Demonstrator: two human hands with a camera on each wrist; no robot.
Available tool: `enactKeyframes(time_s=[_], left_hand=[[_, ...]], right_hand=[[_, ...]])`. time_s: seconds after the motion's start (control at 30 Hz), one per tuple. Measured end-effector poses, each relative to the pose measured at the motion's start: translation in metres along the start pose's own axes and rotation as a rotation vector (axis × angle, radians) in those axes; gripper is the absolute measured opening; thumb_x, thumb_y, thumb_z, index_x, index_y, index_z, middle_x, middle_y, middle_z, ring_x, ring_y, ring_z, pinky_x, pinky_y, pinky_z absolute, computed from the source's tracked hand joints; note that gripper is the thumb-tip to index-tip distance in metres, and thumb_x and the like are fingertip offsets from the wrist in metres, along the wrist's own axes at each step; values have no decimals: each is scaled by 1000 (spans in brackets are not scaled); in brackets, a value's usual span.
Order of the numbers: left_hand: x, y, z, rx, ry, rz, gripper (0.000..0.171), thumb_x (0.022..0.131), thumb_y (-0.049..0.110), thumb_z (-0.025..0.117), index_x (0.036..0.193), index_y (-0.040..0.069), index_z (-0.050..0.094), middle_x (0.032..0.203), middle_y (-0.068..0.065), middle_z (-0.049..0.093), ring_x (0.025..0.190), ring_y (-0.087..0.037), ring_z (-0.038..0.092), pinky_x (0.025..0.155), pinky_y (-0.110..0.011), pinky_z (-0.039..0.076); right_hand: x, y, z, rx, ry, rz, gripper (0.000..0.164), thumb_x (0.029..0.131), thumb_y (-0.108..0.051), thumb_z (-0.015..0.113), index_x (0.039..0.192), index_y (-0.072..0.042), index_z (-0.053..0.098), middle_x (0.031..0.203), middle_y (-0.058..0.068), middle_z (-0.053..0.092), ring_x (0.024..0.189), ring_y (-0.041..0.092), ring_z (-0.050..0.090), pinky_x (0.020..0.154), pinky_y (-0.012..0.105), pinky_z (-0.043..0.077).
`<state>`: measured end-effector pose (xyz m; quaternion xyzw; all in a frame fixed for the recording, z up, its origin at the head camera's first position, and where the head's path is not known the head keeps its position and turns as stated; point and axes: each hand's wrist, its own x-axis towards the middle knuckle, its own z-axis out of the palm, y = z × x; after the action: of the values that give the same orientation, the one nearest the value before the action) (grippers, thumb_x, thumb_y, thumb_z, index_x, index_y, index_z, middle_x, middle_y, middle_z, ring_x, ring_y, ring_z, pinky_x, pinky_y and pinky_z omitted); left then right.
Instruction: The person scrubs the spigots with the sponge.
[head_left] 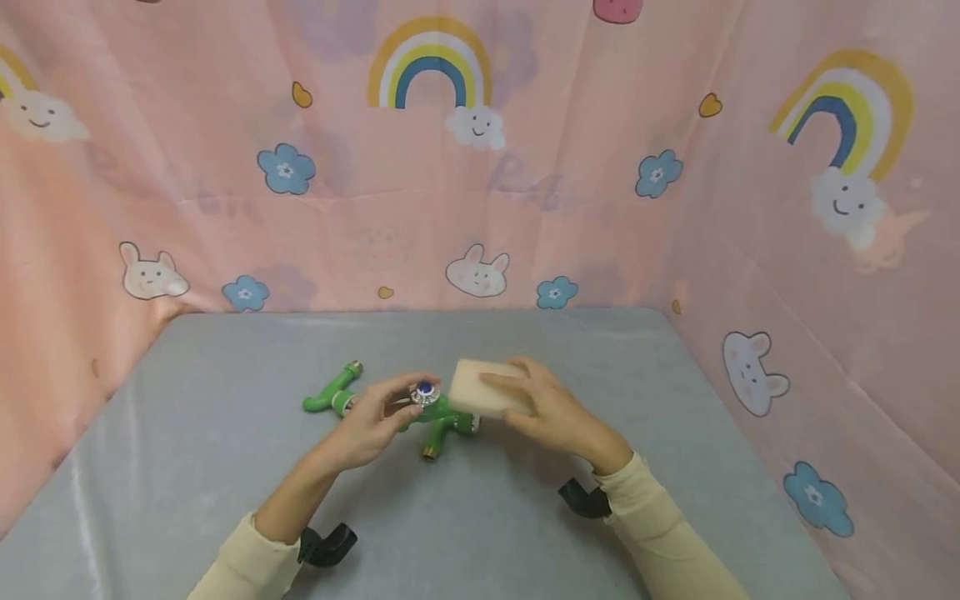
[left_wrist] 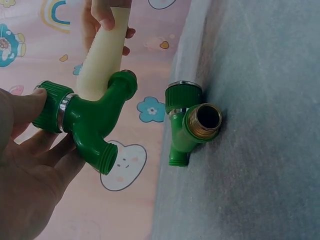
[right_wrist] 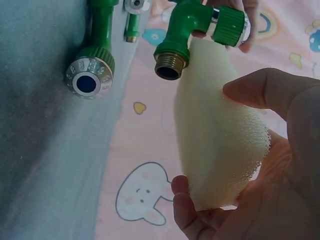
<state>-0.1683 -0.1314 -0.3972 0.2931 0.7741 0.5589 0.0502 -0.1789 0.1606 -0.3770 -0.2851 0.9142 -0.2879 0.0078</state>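
Note:
My left hand (head_left: 367, 425) pinches a green plastic faucet (left_wrist: 97, 115) by its ribbed knob, which has a silver cap with a blue centre. The faucet is raised above the table, its spout and threaded inlet pointing away from the palm. A cream sponge (right_wrist: 215, 120) is gripped by my right hand (head_left: 551, 408), thumb on one broad face and fingers behind. One end of the sponge is right at the faucet's body. Below the hands, a second green faucet (head_left: 441, 433) lies on the table. Farther left lies a third faucet (head_left: 328, 396), partly hidden behind the left hand.
The table (head_left: 480, 533) has a grey cloth surface. A pink curtain (head_left: 540, 225) printed with rainbows, rabbits and flowers hangs behind it and along both sides. Black curved pieces (head_left: 330, 546) stick out from the cuffs of both cream sleeves (head_left: 660, 525).

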Motion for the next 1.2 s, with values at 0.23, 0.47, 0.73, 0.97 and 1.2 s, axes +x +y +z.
enactKeyframes(time_s=[0.23, 0.47, 0.73, 0.97, 1.2], left_hand=[[1, 1, 0, 2, -5, 0, 39, 102, -4, 50, 141, -2, 52, 145, -20, 56, 132, -27, 54, 112, -58, 45], [2, 4, -5, 33, 27, 32, 39, 101, -4, 51, 140, -2, 53, 141, -25, 57, 124, -21, 59, 108, -47, 50], [2, -1, -4, 26, 39, -8, 40, 101, -6, 49, 140, -1, 52, 142, -22, 57, 126, -31, 57, 109, -45, 49], [2, 0, -2, 24, 37, -29, 39, 103, -3, 48, 142, 0, 51, 146, -24, 52, 133, -40, 53, 109, -57, 47], [2, 5, -6, 36, 49, -27, 38, 103, -2, 48, 141, 0, 51, 144, -24, 54, 131, -40, 56, 101, -40, 53]], right_hand=[[1, -2, 1, 24, 84, -63, 56, 89, -14, 63, 144, -23, 59, 148, 20, 44, 124, 36, 46, 94, 47, 43], [4, 3, 2, 91, 60, -91, 54, 90, -10, 62, 143, -19, 59, 146, 23, 44, 120, 38, 48, 88, 42, 45], [0, 17, -14, 56, 56, -3, 54, 90, -9, 60, 143, -18, 58, 148, 26, 41, 117, 38, 50, 87, 41, 47], [3, 2, -1, 51, 98, -122, 58, 87, -14, 65, 144, -23, 58, 148, 20, 45, 121, 35, 48, 90, 43, 45], [4, 6, 3, 98, 48, -108, 55, 87, -9, 64, 142, -19, 60, 146, 24, 42, 121, 38, 47, 87, 40, 46]])
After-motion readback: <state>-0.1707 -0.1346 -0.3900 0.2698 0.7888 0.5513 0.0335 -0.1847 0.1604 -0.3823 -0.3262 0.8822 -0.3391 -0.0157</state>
